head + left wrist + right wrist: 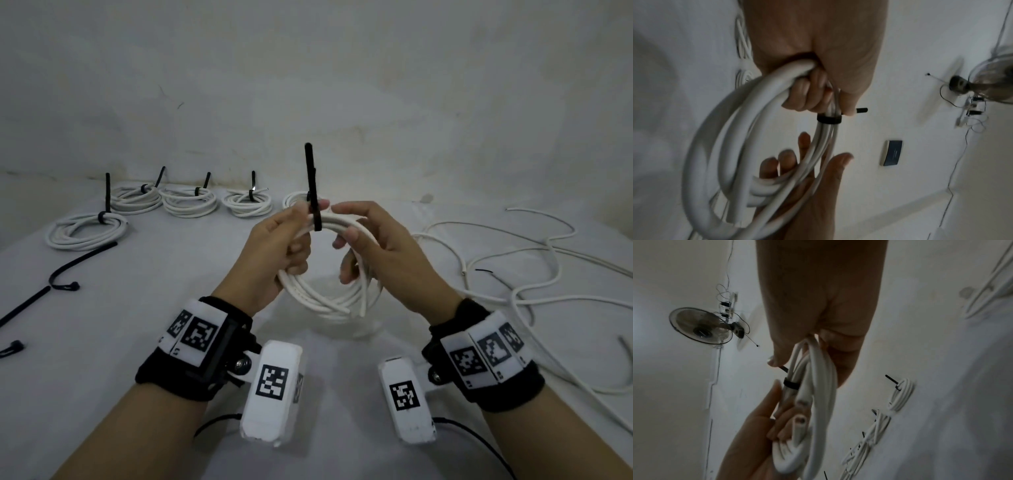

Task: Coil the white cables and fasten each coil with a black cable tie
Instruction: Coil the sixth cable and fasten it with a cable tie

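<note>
Head view: I hold the coil [329, 274] raised above the table [137, 342], between both hands, at chest line. My left hand [274, 253] has its fingers curled round the bundled turns just below the tie [313, 192], thumb and forefinger closed at the tie itself; I judge this grip is there to keep the turns stacked so the band cannot slip while it is drawn tight. The tie's loop is already round the turns and its free tail stands upright, clear of the cable. My right hand [373, 246] cradles the other side of the coil, fingers passed through the ring and bent round the turns, thumb on top; it carries the weight and stops the coil twisting. The left wrist view confirms the band sits snug round four or so strands just past the left fingers. Whether the tie is fully cinched I cannot tell. Five tied coils [188, 202] lie in a row along the far edge, tails up, set apart as done work. Loose cable [513, 260] sprawls to the right, near the hand that would feed it, and spare ties [78, 263] lie to the left. My judgement: fastening step nearly done, more cable remains.
</note>
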The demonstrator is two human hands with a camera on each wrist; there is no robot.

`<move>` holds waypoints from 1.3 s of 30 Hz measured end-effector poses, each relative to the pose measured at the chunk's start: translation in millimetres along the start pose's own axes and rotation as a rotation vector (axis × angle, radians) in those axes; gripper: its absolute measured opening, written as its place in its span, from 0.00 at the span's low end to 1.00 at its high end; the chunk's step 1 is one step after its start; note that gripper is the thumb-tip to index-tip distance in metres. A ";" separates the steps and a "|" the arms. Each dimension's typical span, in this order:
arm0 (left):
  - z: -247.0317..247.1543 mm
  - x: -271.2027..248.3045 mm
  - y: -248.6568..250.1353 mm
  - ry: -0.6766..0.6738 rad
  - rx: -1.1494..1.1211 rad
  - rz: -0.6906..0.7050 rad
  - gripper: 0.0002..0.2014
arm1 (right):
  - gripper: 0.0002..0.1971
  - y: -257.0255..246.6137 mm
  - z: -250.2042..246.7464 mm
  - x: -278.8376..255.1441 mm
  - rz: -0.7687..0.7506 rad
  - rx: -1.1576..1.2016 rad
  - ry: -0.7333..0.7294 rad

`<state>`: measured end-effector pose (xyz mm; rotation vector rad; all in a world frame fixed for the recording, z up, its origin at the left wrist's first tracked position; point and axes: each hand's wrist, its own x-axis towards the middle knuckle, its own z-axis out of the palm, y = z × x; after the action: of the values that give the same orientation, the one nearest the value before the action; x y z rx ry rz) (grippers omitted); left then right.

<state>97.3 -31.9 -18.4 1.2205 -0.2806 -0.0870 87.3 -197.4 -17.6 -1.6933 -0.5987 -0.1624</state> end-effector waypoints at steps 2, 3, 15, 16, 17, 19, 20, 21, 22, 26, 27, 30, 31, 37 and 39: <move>0.0 0.7 -1.0 -0.061 -0.085 -0.055 0.28 | 0.14 1.0 1.1 -0.2 -0.017 0.118 0.026; 1.0 0.3 -1.7 -0.083 -0.099 -0.076 0.29 | 0.14 1.5 1.6 -0.1 -0.017 0.168 0.053; 6.4 -3.5 -2.6 -0.158 -0.248 -0.367 0.19 | 0.13 1.9 3.4 -2.2 0.035 0.195 0.104; 6.7 -3.2 -2.5 -0.156 -0.248 -0.374 0.18 | 0.12 1.8 3.8 -2.3 0.056 0.185 0.094; 6.9 -3.0 -2.1 -0.155 -0.245 -0.379 0.17 | 0.11 1.7 4.2 -2.3 0.076 0.180 0.082; 6.3 -2.7 -1.2 -0.153 -0.222 -0.376 0.16 | 0.10 1.3 5.3 -2.1 0.104 0.165 0.067; 5.9 -2.5 -0.9 -0.151 -0.200 -0.369 0.15 | 0.10 1.0 5.7 -2.5 0.110 0.150 0.068; 5.6 -2.4 -0.7 -0.152 -0.174 -0.358 0.15 | 0.09 1.0 5.8 -2.5 0.110 0.134 0.072; 5.4 -2.2 -0.7 -0.153 -0.151 -0.348 0.14 | 0.09 1.4 5.8 -2.5 0.106 0.119 0.078; 7.1 -2.1 -1.1 -0.128 -0.090 -0.329 0.18 | 0.09 1.5 5.4 -2.0 0.078 0.106 0.109; 8.0 -2.4 -0.6 -0.112 -0.073 -0.317 0.19 | 0.09 1.1 5.5 -1.7 0.074 0.111 0.122; 10.3 -4.7 0.6 -0.062 0.040 -0.224 0.23 | 0.09 1.1 4.8 -0.9 0.072 0.112 0.172; 10.0 -5.5 0.2 -0.039 0.093 -0.173 0.23 | 0.09 1.7 4.3 -0.7 0.069 0.112 0.185; 9.0 -5.9 -5.7 0.150 0.358 0.208 0.13 | 0.10 3.7 6.5 -0.6 0.057 0.120 0.205; 10.0 -5.7 -7.3 0.181 0.385 0.253 0.10 | 0.10 4.6 7.8 0.1 0.060 0.091 0.195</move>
<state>89.9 -42.2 -23.1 1.5522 -0.2995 0.3087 87.9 -190.5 -23.3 -1.5831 -0.4038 -0.2509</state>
